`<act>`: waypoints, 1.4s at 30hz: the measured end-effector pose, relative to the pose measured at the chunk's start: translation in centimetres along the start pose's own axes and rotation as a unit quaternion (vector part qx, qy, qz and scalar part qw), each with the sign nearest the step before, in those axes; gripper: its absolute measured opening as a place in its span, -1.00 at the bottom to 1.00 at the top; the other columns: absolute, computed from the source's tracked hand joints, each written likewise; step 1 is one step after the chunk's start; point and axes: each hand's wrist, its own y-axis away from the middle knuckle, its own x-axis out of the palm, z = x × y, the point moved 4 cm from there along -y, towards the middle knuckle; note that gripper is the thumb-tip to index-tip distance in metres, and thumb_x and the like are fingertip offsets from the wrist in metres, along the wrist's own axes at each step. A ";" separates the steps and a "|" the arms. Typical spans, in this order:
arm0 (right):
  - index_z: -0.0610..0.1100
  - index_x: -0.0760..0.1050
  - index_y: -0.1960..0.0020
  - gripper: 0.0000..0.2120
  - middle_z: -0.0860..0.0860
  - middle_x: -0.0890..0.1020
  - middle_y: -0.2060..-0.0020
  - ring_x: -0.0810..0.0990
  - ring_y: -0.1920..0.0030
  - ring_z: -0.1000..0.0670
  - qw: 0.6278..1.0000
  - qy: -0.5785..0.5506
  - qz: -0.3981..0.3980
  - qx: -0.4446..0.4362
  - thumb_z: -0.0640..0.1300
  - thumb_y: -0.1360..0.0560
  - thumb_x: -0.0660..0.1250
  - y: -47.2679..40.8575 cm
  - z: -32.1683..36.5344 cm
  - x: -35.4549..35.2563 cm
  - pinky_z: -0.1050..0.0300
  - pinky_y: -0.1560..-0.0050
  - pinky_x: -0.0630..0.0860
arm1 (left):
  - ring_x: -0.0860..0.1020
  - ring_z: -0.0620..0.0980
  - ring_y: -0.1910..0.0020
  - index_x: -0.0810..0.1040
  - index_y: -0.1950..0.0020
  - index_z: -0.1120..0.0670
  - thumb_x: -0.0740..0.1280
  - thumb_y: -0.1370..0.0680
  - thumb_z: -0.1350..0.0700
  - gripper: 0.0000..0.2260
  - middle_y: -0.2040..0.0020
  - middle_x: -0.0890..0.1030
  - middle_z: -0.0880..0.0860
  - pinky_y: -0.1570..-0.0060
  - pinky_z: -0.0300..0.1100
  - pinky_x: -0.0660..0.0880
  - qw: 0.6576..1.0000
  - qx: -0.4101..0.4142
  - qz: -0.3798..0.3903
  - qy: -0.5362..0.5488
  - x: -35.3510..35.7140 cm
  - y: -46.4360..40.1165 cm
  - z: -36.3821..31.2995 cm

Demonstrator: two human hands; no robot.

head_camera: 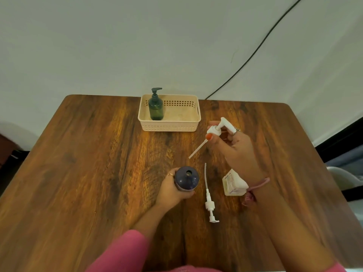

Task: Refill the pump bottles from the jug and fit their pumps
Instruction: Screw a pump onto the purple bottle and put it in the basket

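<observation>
Wooden table (78, 173) runs back to a pale wall, with broad bare board on its left half and a cream basket (170, 125) at the far edge holding an upright green bottle (156, 108). Near the middle, the left hand (170, 190) grips an upright purple bottle (186, 178), mouth open to the camera, while the right hand (233, 146) pinches a white pump (215, 130) held above the board, its tube slanting down-left toward that bottle. Between the arms, a second pump (209, 201) lies flat, tube pointing away, beside a white jug (233, 184) partly hidden by the right wrist.
</observation>
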 end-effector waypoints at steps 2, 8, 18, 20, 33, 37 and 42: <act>0.03 0.51 -0.21 -0.68 0.11 0.66 0.02 0.65 0.03 0.15 1.000 0.001 0.005 -0.011 0.03 -0.47 0.34 -0.3 0.8 -0.3 0.31 0.06 0.57 | 0.57 -0.11 -0.13 0.39 -0.21 -0.14 0.65 -0.18 0.12 -0.30 -0.16 0.57 -0.09 0.03 -0.38 0.52 0.999 0.013 -0.026 0.016 -0.5 0.3 -0.4; 0.20 0.48 -0.20 -0.69 0.18 0.64 -0.04 0.63 -0.03 0.15 0.998 0.018 0.026 -0.055 0.16 -0.46 0.31 -1.2 3.1 -0.1 0.37 0.06 0.54 | 0.46 0.04 -0.21 0.40 -0.30 -0.02 0.61 -0.15 0.04 -0.24 -0.21 0.45 0.01 -0.14 0.02 0.54 0.996 0.039 -0.081 0.017 -2.5 1.6 -2.7; 0.09 0.45 -0.20 -0.65 0.27 0.56 -0.01 0.56 0.00 0.36 0.992 0.050 0.091 -0.070 0.06 -0.42 0.32 -1.0 4.6 3.3 0.51 0.09 0.44 | 0.50 0.04 -0.21 0.38 -0.30 -0.09 0.62 -0.18 0.10 -0.24 -0.23 0.48 0.03 -0.12 0.01 0.56 0.989 0.082 -0.116 0.044 -4.7 2.9 -7.2; 0.02 0.47 -0.22 -0.61 0.30 0.54 0.02 0.54 0.02 0.41 0.991 0.058 0.100 -0.065 0.06 -0.41 0.33 -1.0 4.5 3.8 0.53 0.08 0.43 | 0.49 0.06 -0.23 0.38 -0.31 -0.07 0.61 -0.17 0.05 -0.24 -0.25 0.48 0.03 -0.14 0.06 0.55 0.987 0.092 -0.123 0.046 -5.0 3.1 -8.3; -0.15 0.58 -0.21 -0.51 0.06 0.67 0.03 0.63 0.04 0.25 0.990 0.078 0.114 -0.038 0.06 -0.35 0.44 -1.8 4.5 5.0 0.38 0.03 0.54 | 0.49 0.12 -0.25 0.42 -0.34 -0.02 0.55 -0.14 -0.08 -0.22 -0.27 0.50 0.08 -0.12 0.11 0.56 0.979 0.118 -0.137 0.090 -6.7 3.9 -12.5; 0.00 0.59 -0.06 -0.62 0.11 0.68 0.09 0.65 0.06 0.14 0.994 0.052 0.083 -0.051 0.10 -0.29 0.47 -2.0 5.2 5.0 0.34 0.06 0.56 | 0.50 0.05 -0.23 0.40 -0.35 -0.06 0.58 -0.18 -0.03 -0.23 -0.27 0.49 0.04 -0.09 0.05 0.59 0.980 0.114 -0.135 0.093 -6.7 3.9 -13.0; 0.13 0.51 -0.03 -0.60 0.24 0.65 0.10 0.62 0.02 0.21 0.992 0.003 0.128 -0.013 0.21 -0.25 0.47 -2.4 5.2 5.4 0.34 0.12 0.56 | 0.49 0.02 -0.22 0.38 -0.33 -0.13 0.59 -0.19 -0.01 -0.25 -0.24 0.49 -0.01 -0.07 0.03 0.60 0.981 0.112 -0.135 0.082 -6.7 3.9 -13.3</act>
